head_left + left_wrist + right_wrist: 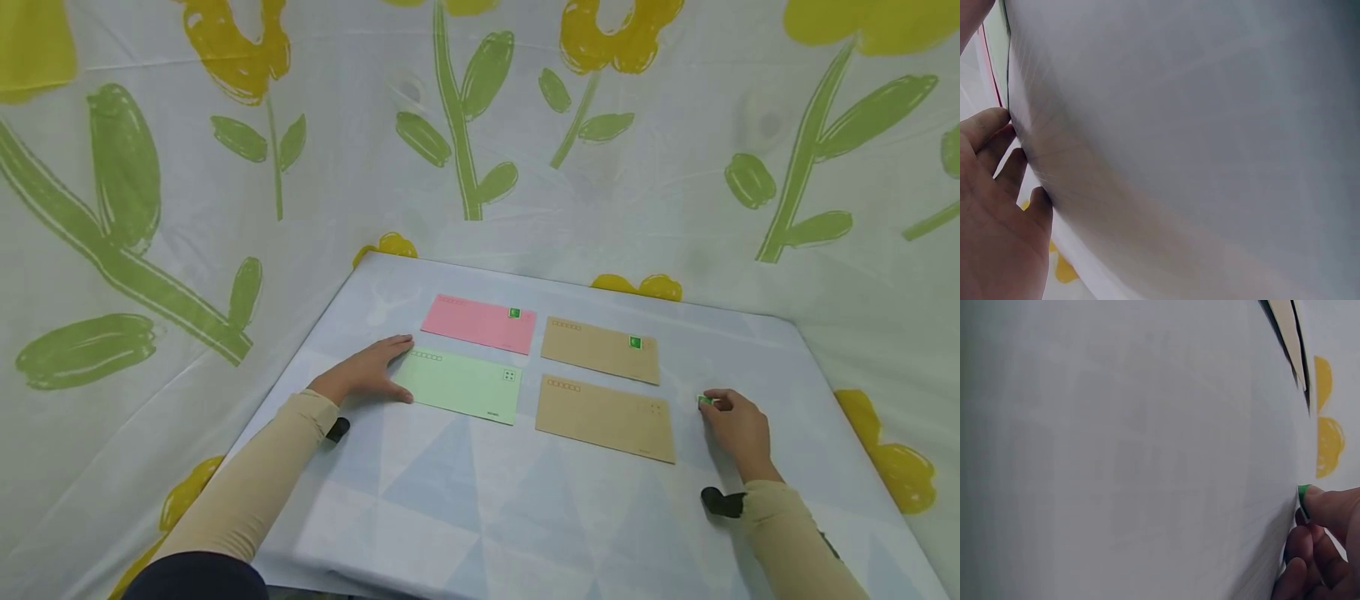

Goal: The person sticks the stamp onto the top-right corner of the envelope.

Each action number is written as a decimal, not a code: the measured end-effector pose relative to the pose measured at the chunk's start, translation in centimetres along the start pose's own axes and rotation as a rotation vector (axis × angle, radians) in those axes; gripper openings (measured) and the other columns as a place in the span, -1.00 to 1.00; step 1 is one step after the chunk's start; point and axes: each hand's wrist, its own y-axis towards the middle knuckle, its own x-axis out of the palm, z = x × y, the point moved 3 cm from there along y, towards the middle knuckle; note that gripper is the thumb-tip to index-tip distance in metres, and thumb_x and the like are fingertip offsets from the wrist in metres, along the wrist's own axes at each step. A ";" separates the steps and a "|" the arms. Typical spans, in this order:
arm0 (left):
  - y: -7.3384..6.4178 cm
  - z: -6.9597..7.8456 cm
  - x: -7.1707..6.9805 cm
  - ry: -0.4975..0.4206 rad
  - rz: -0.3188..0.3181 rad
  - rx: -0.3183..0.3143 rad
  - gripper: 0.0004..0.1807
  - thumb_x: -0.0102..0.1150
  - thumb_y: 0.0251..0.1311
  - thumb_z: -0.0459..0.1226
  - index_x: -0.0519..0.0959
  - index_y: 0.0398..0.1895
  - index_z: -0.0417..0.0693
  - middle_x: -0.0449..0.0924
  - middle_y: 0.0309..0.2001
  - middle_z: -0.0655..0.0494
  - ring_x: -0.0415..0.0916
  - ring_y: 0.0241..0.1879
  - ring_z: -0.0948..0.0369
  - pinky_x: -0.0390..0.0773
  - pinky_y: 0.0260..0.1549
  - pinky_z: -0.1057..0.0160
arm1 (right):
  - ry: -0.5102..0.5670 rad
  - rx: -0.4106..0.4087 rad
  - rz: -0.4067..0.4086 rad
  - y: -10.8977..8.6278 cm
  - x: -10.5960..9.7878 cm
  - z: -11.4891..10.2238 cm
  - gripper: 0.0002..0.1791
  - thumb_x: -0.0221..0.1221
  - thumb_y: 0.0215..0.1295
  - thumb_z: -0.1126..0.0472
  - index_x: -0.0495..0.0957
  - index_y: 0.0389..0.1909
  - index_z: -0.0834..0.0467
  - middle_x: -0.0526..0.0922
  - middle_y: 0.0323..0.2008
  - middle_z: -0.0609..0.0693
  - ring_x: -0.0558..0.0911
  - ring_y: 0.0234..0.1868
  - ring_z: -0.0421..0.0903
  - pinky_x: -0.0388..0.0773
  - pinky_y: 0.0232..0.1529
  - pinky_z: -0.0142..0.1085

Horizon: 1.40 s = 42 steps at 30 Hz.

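Note:
My left hand (366, 372) spreads its thumb and fingers at the left end of a light green envelope (459, 390). In the left wrist view its fingertips rest on the tabletop near that envelope (999, 50). Right of the envelopes, my right hand (741, 427) pinches a small green stamp (704, 400) between thumb and index finger. The right wrist view shows this stamp (1302, 495) held low over the cloth, the other fingers curled beneath. Nearest to that hand lies a brown envelope (600, 421) with a printed stamp box at its upper right.
Behind lie a pink envelope (476, 327) and a second brown envelope (592, 352). Each bears a green stamp at its upper right, one on the pink (514, 313), one on the brown (635, 342). A flower-printed curtain (525, 192) surrounds the cloth-covered table (525, 508).

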 end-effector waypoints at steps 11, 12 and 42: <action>0.1 -0.1 0.1 -0.011 -0.009 -0.018 0.28 0.59 -0.10 0.15 0.10 0.60 -0.20 0.01 0.60 -0.13 -0.07 0.58 -0.12 0.07 0.52 -0.13 | 0.013 -0.003 0.013 0.1 0.1 -0.5 -0.61 0.14 0.48 0.17 0.56 0.16 0.35 0.59 0.01 0.39 0.57 -0.07 0.27 0.47 -0.33 -0.16; 0.1 -0.1 0.0 -0.012 -0.008 -0.016 0.28 0.59 -0.10 0.15 0.10 0.60 -0.21 0.01 0.60 -0.14 -0.07 0.57 -0.13 0.08 0.52 -0.13 | 0.011 -0.009 0.018 0.1 0.1 -0.5 -0.61 0.14 0.48 0.17 0.56 0.15 0.36 0.60 0.00 0.39 0.58 -0.08 0.27 0.47 -0.33 -0.16; 0.1 0.2 0.1 0.005 -0.001 -0.055 0.28 0.59 -0.11 0.16 0.11 0.60 -0.18 0.02 0.60 -0.12 -0.07 0.58 -0.11 0.07 0.53 -0.11 | 0.042 -0.071 0.013 0.3 1.6 -4.4 -0.60 0.16 0.50 0.11 0.56 0.19 0.29 0.62 0.00 0.30 0.61 -0.06 0.19 0.47 -0.39 -0.32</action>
